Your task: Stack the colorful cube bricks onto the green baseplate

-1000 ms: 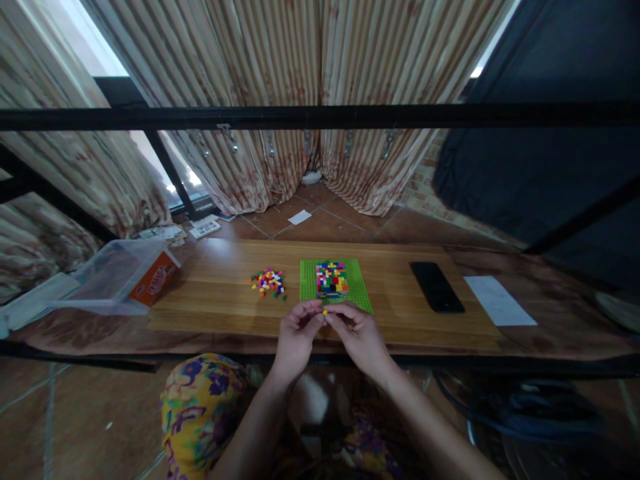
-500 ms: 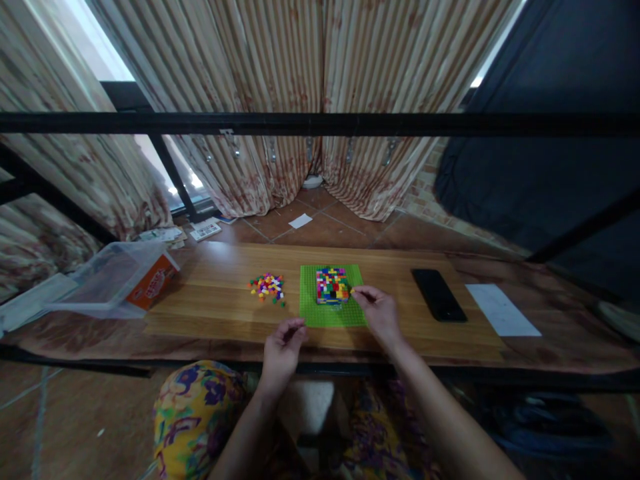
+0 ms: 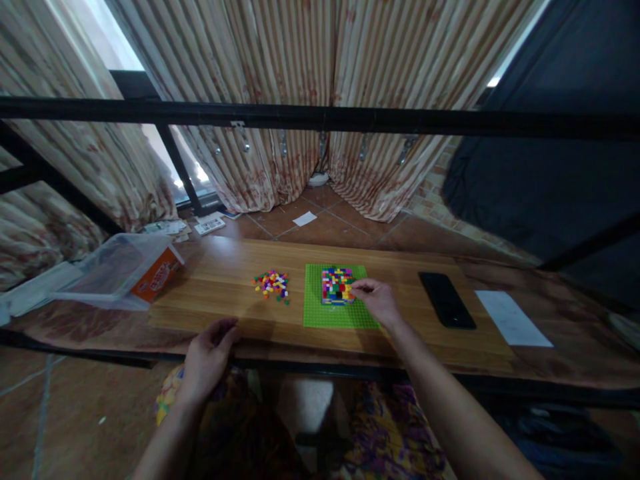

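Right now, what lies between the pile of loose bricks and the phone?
The head view shows the green board, the joined bricks on it, and the right hand at their right side.

No text can be read (the orange label [image 3: 159, 275] included).

Multicol. brick blk [image 3: 336, 285] sits flat on grn baseplate [image 3: 315, 316].

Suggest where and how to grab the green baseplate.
Probably by its near-left corner, coming from the near-left. That part of the green baseplate is bare of bricks, the brick build stands farther back, and the right hand overlaps the right edge. The plate looks thin and lies flat, so pinch its rim, ideally keeping it level under the build.
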The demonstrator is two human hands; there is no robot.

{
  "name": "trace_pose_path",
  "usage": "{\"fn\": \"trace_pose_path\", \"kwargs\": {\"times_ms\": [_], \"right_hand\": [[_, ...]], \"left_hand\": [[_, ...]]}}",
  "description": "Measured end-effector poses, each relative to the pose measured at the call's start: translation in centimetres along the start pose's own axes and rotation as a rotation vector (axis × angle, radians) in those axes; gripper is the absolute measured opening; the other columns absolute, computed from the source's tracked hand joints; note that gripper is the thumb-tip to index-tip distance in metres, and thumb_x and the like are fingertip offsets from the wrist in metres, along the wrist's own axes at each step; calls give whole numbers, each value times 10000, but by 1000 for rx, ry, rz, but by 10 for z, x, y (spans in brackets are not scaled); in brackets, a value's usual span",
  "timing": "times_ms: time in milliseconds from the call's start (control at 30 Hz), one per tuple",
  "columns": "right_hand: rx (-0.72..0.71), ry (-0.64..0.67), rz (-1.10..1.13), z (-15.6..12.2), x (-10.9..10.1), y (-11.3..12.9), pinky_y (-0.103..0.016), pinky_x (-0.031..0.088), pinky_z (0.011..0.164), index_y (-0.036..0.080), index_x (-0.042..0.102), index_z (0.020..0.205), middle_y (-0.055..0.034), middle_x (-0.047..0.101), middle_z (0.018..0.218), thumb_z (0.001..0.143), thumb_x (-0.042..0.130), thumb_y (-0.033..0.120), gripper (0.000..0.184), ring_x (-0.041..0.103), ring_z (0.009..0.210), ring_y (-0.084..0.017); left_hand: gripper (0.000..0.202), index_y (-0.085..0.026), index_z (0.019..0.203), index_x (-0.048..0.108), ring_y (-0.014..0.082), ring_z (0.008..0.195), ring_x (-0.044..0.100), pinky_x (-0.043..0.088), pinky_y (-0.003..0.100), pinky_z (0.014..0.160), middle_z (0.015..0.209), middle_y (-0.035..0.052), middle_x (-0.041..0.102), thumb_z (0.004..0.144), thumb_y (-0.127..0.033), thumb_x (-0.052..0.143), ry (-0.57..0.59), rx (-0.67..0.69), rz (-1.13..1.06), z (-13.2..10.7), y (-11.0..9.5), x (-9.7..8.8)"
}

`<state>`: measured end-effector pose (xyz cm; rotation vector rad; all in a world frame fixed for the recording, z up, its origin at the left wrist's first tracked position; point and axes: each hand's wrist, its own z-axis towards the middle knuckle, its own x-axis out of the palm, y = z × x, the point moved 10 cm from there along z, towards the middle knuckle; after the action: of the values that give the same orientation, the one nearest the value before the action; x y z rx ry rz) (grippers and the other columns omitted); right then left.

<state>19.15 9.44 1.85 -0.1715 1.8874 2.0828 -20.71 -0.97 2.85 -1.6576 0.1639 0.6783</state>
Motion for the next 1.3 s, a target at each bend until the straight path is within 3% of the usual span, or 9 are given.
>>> {"fn": "trace_pose_path", "kwargs": {"times_ms": [100, 200, 300, 400, 533, 867, 1300], "right_hand": [[11, 7, 32, 2, 2, -3, -298, 484, 642, 193, 720, 688, -20, 715, 678, 643, 699, 357, 171, 636, 623, -165], [18, 17, 38, 1, 4, -6, -294, 480, 639, 195, 719, 694, -18, 711, 676, 644, 702, 369, 182, 628, 619, -160], [33, -17, 69, -1, -1, -8, -297, 479, 661, 196, 722, 710, -19, 714, 693, 632, 710, 378, 199, 627, 640, -159], [85, -136, 128, -5, -13, -13, -303, 478, 683, 195, 722, 712, -26, 719, 719, 599, 721, 386, 222, 626, 677, -166], [174, -231, 203, -12, -17, -17, -285, 456, 616, 193, 720, 710, -18, 705, 682, 545, 739, 396, 262, 601, 638, -158], [273, -233, 299, -13, -1, -15, -227, 351, 450, 172, 691, 636, 17, 608, 513, 485, 745, 344, 235, 479, 460, -96], [307, -218, 243, -13, 1, -20, -225, 403, 441, 164, 688, 652, -3, 635, 545, 496, 738, 360, 255, 540, 468, -113]], "left_hand": [[406, -194, 979, 689, 247, 877, 679, 512, 320, 798, 920, 57, 739, 729, -492, 574, -43, 41, 171, 4, -1, -22], [399, -201, 994, 686, 254, 855, 681, 509, 324, 772, 904, 63, 741, 755, -482, 535, -68, 52, 296, 6, -1, -31], [399, -189, 988, 681, 246, 845, 681, 510, 315, 764, 906, 71, 740, 776, -475, 502, -34, 83, 329, 8, -8, -21], [386, -191, 971, 677, 233, 844, 683, 511, 302, 764, 908, 66, 741, 779, -467, 486, 40, 126, 326, 12, -15, -4], [357, -204, 942, 678, 226, 848, 684, 509, 299, 767, 895, 51, 739, 777, -451, 480, 100, 109, 364, 17, -14, 8], [344, -197, 955, 665, 217, 872, 683, 505, 289, 781, 915, 48, 734, 803, -422, 454, 131, 96, 396, 14, -14, 11], [267, -209, 943, 660, 220, 907, 673, 490, 299, 792, 945, 53, 730, 818, -361, 480, 135, 114, 415, 13, -5, 16]]}}
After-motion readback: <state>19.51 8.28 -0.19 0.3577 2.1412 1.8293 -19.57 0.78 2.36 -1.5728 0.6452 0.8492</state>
